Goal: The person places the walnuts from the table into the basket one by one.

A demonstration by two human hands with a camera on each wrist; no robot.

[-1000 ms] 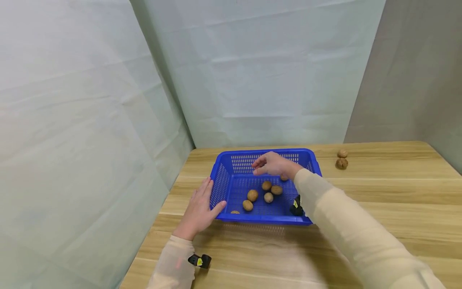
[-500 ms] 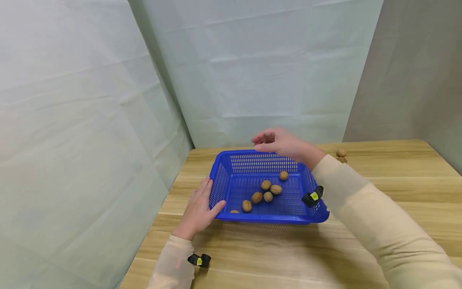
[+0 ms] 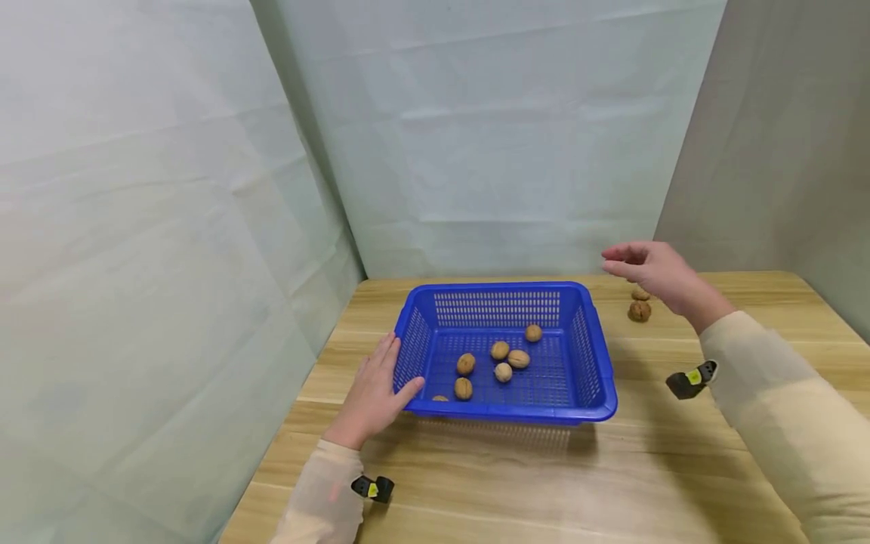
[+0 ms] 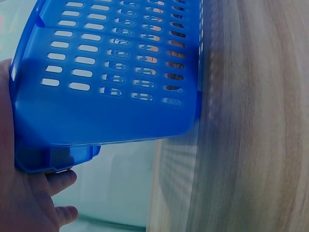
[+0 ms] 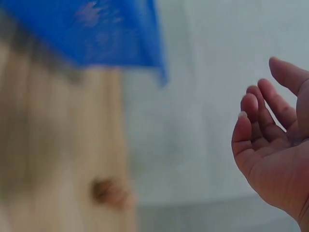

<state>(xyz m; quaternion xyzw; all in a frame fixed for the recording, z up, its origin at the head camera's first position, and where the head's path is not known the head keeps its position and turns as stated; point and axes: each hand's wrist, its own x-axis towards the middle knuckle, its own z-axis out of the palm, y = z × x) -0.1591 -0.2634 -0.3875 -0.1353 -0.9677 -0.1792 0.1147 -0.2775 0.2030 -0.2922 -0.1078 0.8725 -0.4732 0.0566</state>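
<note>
A blue plastic basket (image 3: pixel 516 412) with slotted walls stands on the wooden table. Several walnuts (image 3: pixel 519 359) lie scattered on its floor. My left hand (image 3: pixel 370 397) rests on the basket's left rim near the front corner, thumb along the front edge; the left wrist view shows the hand against the basket's rim (image 4: pixel 29 116). In the air right of the basket is my right hand (image 3: pixel 655 273), holding nothing, its fingers loosely bent and the thumb apart from them. Just below it in the head view sit two walnuts on the table, the nearer one (image 3: pixel 639 311) darker, the farther one (image 3: pixel 640 293) partly hidden.
The wooden table (image 3: pixel 510 483) runs back to pale cloth hangings (image 3: pixel 489 151) behind and at the left. A small black device (image 3: pixel 692 380) is strapped at the right wrist and another (image 3: pixel 372 489) at the left.
My right hand has risen out of the basket and moved right toward the two walnuts outside. One walnut inside has rolled about. The left hand stays on the rim.
</note>
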